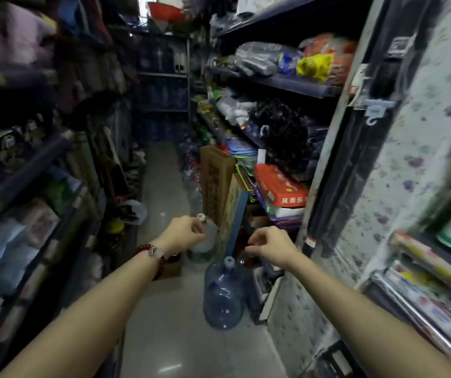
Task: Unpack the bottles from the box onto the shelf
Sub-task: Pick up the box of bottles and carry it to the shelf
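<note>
Both forearms are seen extended forward down a narrow shop aisle; a dark red beaded bracelet (153, 253) is worn at the left wrist; grey floor tiles (169, 336) are visible below the arms; a large blue translucent water jug (223, 294) is stood upright on the floor just right of centre, beneath and between the two wrists, its capped neck pointed up; the right hand (269, 245) is held above and just right of the jug with fingers curled loosely inward, nothing being visibly gripped; the left hand (183, 231) is held with fingers curled at the neck of a clear bottle (205, 241) with a pale cap, which is stood on the floor beyond the jug; whether the bottle is actually gripped or only touched cannot be told, the fingers being partly blurred; just behind the bottle a tall brown cardboard box (214, 181) is stood on end against the right-hand shelving, with a second flattened carton and a blue board leaned beside it; an orange-red flat package (281, 186) is lain on the lower right shelf (295, 84) stack, with bagged goods on the tiers above; more clear bottles are massed on the floor farther along, detail too blurred to count; the left-hand shelves are heavily blurred; dark shelving is seen at the far end of the aisle
</note>
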